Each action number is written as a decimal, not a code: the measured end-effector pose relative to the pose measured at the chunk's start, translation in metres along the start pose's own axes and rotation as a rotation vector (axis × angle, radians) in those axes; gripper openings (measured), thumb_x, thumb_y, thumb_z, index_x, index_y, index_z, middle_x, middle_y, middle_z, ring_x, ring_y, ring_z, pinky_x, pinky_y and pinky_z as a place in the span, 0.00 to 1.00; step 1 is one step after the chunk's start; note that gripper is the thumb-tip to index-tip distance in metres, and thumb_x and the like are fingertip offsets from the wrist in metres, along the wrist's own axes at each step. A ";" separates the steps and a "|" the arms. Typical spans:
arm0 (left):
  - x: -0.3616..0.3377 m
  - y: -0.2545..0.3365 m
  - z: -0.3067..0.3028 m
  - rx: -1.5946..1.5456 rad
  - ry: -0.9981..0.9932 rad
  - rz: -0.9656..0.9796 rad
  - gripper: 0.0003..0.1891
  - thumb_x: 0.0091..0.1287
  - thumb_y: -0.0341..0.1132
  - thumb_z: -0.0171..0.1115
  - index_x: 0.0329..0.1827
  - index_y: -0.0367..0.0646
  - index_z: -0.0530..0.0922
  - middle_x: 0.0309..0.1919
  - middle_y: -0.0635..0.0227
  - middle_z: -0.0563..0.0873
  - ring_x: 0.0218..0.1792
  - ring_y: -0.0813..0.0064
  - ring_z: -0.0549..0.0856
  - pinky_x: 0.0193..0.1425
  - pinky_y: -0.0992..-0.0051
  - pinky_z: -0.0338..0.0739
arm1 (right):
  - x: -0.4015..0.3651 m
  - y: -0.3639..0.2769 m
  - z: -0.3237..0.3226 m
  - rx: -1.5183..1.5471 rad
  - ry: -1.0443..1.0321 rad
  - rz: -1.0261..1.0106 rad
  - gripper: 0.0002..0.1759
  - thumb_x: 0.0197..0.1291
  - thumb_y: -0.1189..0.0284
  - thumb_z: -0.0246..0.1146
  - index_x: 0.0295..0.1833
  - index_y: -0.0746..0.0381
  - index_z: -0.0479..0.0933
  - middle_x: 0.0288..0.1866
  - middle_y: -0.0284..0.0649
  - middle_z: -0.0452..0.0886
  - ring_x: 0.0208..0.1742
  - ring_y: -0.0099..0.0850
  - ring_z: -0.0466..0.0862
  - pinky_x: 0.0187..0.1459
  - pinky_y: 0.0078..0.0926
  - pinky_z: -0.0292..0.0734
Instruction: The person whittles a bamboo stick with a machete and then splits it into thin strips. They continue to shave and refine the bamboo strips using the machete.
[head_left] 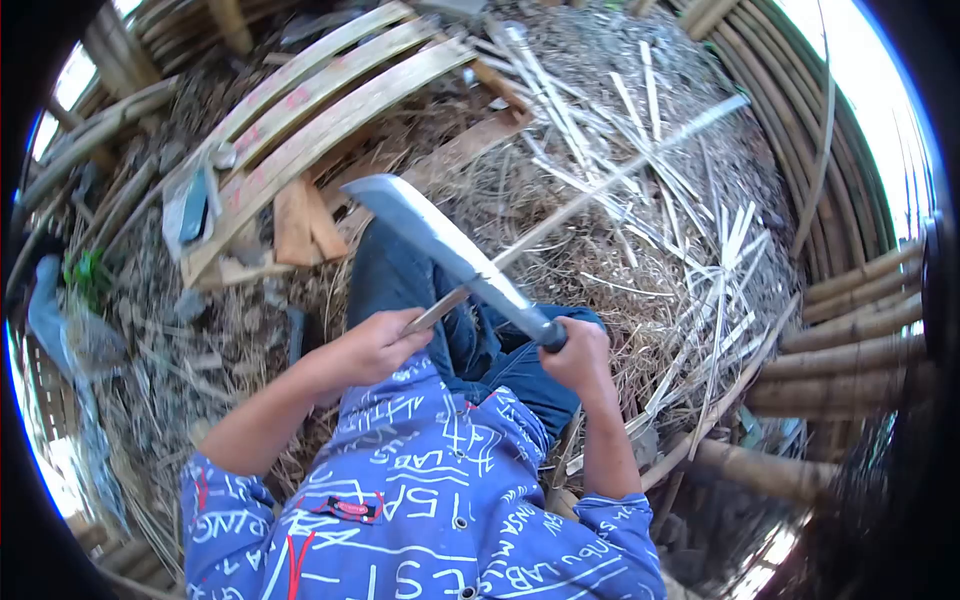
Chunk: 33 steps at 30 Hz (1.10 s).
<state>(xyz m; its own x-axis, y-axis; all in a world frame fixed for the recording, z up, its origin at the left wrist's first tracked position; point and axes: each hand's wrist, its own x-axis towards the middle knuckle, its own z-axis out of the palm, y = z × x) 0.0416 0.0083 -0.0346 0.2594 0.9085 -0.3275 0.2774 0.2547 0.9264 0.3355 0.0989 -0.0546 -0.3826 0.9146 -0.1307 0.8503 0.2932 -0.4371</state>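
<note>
My right hand (577,355) is closed round the dark handle of a machete (435,232), whose broad curved blade points up and to the left. A long thin bamboo strip (600,190) is gripped near its lower end by my left hand (385,345). From there the strip runs up and to the right, crossing the machete blade in front of my lap. Blade and strip appear to touch at the crossing. The strip's far end hangs over the ground at the upper right.
A slatted wooden pallet (330,90) lies at the upper left, with a phone (195,205) on it. Split bamboo strips (720,290) and shavings litter the ground at the right. Bamboo pole walls (790,130) stand around. Green leaves (90,275) show at the left.
</note>
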 end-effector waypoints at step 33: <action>0.002 -0.007 0.004 -0.479 -0.185 -0.286 0.17 0.61 0.30 0.72 0.45 0.44 0.71 0.25 0.78 0.73 0.18 0.89 0.68 0.19 0.82 0.60 | -0.031 -0.030 0.023 0.348 -0.066 0.132 0.16 0.43 0.62 0.67 0.35 0.61 0.85 0.31 0.52 0.85 0.36 0.51 0.86 0.44 0.45 0.81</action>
<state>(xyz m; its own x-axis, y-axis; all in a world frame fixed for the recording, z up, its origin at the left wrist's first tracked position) 0.0442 0.0066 -0.0429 0.4046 0.7199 -0.5640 -0.0782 0.6416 0.7630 0.3133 0.0556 -0.0577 -0.3104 0.9148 -0.2585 0.7246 0.0516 -0.6872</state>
